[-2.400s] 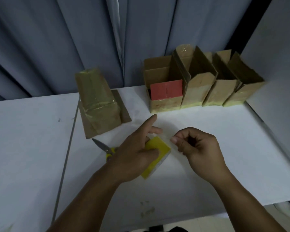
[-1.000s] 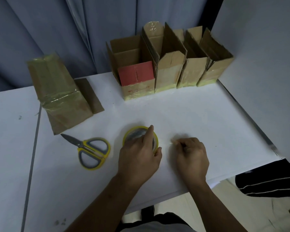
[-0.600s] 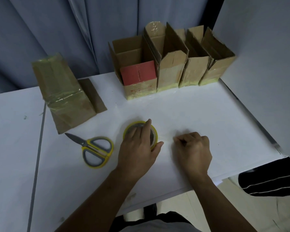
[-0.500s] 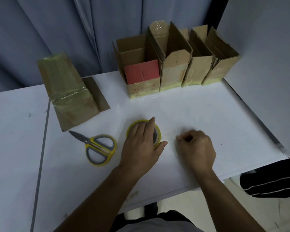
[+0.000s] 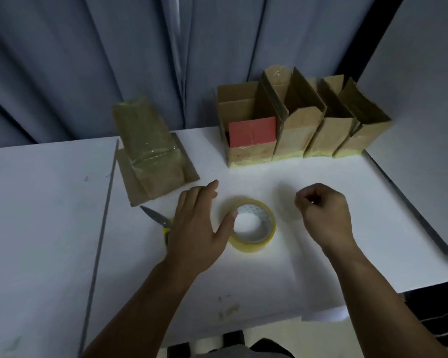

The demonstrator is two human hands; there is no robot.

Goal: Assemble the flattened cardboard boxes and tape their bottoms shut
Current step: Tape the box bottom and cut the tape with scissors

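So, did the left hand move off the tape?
Yes. The left hand slid left off the tape and now covers the handles of the scissors.

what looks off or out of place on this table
Nothing spilled or damaged. The leftmost box in the back row shows a red panel on its front, unlike the three plain brown boxes beside it. The taped cardboard bundle sits propped at a tilt, not flat.
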